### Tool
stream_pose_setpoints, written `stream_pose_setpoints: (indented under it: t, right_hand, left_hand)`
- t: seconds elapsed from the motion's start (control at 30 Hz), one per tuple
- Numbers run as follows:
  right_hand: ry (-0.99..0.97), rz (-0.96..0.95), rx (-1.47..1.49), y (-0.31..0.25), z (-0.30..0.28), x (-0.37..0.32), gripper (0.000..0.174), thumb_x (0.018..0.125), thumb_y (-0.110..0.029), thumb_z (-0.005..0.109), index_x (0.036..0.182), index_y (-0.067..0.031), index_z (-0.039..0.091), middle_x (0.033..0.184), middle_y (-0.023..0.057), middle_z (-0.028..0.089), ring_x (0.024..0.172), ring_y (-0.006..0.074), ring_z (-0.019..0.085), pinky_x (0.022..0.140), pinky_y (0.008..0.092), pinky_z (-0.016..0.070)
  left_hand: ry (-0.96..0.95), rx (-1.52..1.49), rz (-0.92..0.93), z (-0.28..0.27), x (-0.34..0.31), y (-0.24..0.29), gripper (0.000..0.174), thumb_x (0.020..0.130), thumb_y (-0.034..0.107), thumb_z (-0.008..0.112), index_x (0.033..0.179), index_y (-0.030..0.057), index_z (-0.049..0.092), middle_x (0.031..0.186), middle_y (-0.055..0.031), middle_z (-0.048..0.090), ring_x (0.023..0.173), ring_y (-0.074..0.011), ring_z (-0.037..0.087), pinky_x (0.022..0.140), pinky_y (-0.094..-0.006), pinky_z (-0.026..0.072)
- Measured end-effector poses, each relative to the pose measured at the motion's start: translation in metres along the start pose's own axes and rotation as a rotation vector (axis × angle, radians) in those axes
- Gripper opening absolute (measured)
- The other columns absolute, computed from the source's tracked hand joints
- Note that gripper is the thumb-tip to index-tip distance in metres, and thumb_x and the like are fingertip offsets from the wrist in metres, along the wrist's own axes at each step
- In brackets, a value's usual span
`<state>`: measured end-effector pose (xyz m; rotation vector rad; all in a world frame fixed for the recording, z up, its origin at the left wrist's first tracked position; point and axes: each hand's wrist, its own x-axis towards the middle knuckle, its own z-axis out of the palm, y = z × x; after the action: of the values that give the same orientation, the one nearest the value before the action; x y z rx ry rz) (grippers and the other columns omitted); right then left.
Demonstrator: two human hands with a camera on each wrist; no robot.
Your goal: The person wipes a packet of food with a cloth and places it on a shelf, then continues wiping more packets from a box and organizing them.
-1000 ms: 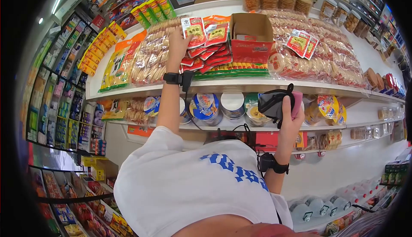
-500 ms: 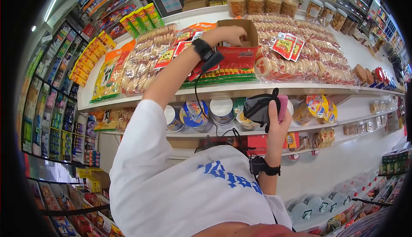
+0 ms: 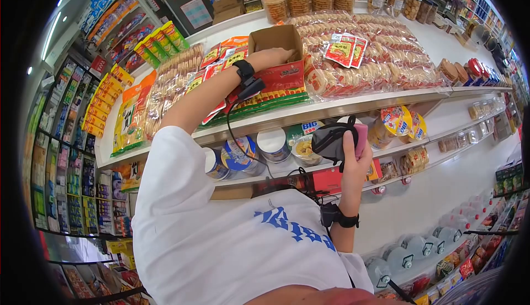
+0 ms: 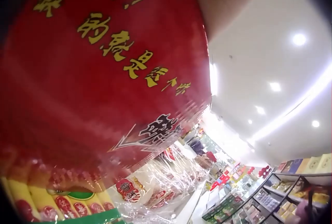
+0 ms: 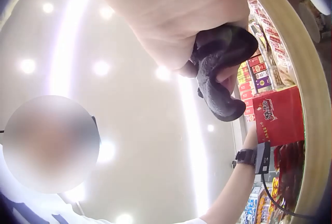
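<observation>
My left hand (image 3: 269, 57) reaches over the front wall of an open cardboard box (image 3: 287, 77) with a red face; its fingertips are hidden inside. The box's red front with yellow lettering fills much of the left wrist view. Beside the box, under my left forearm, lie red snack packets (image 3: 211, 56). My right hand (image 3: 358, 158) grips a grey and black pouch (image 3: 330, 142) with a black loop, along with something pink (image 3: 361, 139), in front of the shelf edge. In the right wrist view the pouch's black part (image 5: 223, 63) shows beneath the palm.
Two red packets (image 3: 340, 49) lie on bagged round biscuits (image 3: 375, 65) right of the box. Clear tubs (image 3: 301, 2) stand behind. On the shelf below are instant noodle tubs (image 3: 237, 153). A cable (image 3: 234, 136) hangs from the left wrist camera.
My left hand has left the red packets and moved right into the box, reaching in lower now. The right hand keeps its hold on the pouch. The head view has shifted and tilted.
</observation>
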<state>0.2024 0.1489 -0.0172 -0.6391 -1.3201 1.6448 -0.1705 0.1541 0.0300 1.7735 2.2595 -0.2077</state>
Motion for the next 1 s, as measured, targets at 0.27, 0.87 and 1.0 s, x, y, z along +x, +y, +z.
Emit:
stream_pose_setpoints:
  t: [0.27,0.87,1.0]
  right_hand:
    - [-0.056,0.008,0.025,0.0,-0.004,0.0,0.026,0.101,-0.025,0.069,0.106,0.0002,0.066,0.091,-0.0041,0.061,0.083,0.0044,0.051,0.072,0.0211,0.0415]
    - [-0.056,0.024,0.049,0.001,-0.006,-0.006,0.031,0.1,-0.028,0.069,0.111,0.001,0.066,0.095,-0.0025,0.064,0.087,0.0047,0.054,0.076,0.0213,0.0442]
    - [-0.076,0.025,-0.006,0.005,-0.01,-0.004,0.033,0.101,-0.028,0.069,0.116,0.002,0.066,0.099,-0.0008,0.065,0.09,0.0051,0.055,0.08,0.0221,0.0459]
  left_hand:
    - [0.146,0.041,0.154,0.026,0.017,-0.035,0.038,0.103,0.022,0.045,0.136,0.004,0.053,0.133,-0.0175,0.06,0.118,-0.0257,0.063,0.103,-0.0348,0.0487]
    - [0.168,0.027,0.1,0.019,0.023,-0.028,0.04,0.092,0.032,0.066,0.122,0.0056,0.067,0.114,-0.0223,0.071,0.105,-0.0409,0.068,0.09,-0.046,0.054]
    - [0.344,0.054,0.103,-0.004,0.01,-0.034,0.039,0.084,0.03,0.075,0.112,0.0039,0.069,0.11,-0.0195,0.07,0.1,-0.0387,0.068,0.087,-0.0439,0.0541]
